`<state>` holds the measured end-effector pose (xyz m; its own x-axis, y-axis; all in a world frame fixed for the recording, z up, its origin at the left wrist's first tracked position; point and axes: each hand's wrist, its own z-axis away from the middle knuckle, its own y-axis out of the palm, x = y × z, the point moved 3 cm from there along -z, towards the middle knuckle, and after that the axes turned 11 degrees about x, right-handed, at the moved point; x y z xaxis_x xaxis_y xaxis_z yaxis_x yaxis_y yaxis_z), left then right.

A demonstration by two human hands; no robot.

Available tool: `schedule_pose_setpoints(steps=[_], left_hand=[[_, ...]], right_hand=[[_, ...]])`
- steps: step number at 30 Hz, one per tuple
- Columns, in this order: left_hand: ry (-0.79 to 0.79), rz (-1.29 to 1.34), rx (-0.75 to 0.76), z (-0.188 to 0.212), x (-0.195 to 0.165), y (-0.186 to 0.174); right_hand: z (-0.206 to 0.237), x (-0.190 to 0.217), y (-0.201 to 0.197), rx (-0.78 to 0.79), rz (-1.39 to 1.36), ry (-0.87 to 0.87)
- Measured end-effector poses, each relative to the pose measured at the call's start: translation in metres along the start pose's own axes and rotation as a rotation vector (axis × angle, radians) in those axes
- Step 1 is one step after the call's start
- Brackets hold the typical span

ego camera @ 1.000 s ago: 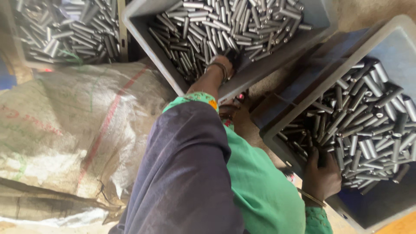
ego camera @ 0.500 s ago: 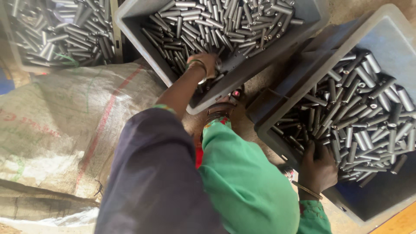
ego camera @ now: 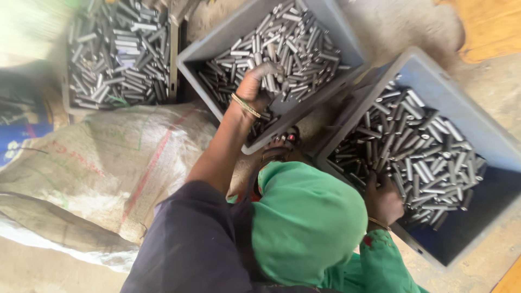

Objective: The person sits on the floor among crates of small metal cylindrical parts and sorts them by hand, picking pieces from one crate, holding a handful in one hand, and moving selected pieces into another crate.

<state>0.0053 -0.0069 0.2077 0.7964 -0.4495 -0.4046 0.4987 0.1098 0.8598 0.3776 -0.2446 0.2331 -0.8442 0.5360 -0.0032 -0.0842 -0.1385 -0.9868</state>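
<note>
Left hand [ego camera: 255, 87] gripping short grey steel pins [ego camera: 282, 59] near grey plastic crate's [ego camera: 217, 46] front edge, right hand [ego camera: 382, 198] curling over rods [ego camera: 412, 146] in blue crate [ego camera: 434, 68] — risking spills, pinched fingers.

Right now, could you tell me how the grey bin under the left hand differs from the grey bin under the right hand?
The middle grey bin has the left hand resting on its metal pins. These cover most of its floor.
The right grey bin has the right hand at the near edge of its pins, and a bare dark patch shows in its near corner.
Both are tilted grey plastic bins of short metal pins.
</note>
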Motion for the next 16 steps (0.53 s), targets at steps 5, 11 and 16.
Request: schedule_pose_setpoints(steps=[5, 11, 16], left_hand=[[-0.105, -0.064, 0.171, 0.040, 0.004, 0.115], [-0.327, -0.221, 0.451, 0.099, 0.055, 0.228], [-0.493, -0.288, 0.674, 0.140, 0.139, 0.265]], right_hand=[[-0.009, -0.004, 0.007, 0.095, -0.248, -0.014], [-0.003, 0.018, -0.094, 0.150, -1.209, -0.543], [0.089, 0.048, -0.281, -0.126, -0.643, -0.910]])
